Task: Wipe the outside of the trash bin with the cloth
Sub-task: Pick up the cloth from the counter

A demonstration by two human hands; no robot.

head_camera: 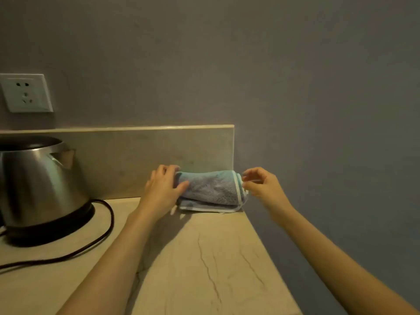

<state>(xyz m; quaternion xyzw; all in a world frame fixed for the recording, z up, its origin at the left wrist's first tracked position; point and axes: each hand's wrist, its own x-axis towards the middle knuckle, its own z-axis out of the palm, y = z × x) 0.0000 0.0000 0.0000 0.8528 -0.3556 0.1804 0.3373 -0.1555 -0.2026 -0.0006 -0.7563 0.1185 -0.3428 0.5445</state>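
A folded blue-grey cloth (211,189) with white edging lies at the back right corner of the beige stone counter (204,258), against the low backsplash. My left hand (162,189) grips its left end, thumb on top and fingers curled behind. At the cloth's right end, my right hand (261,184) pinches the white-trimmed edge between fingertips. No trash bin is in view.
A steel electric kettle (38,185) stands on its black base at the left, its dark cord (95,242) looping across the counter. A white wall socket (26,93) sits above it. The counter's right edge (270,253) drops off beside a grey wall.
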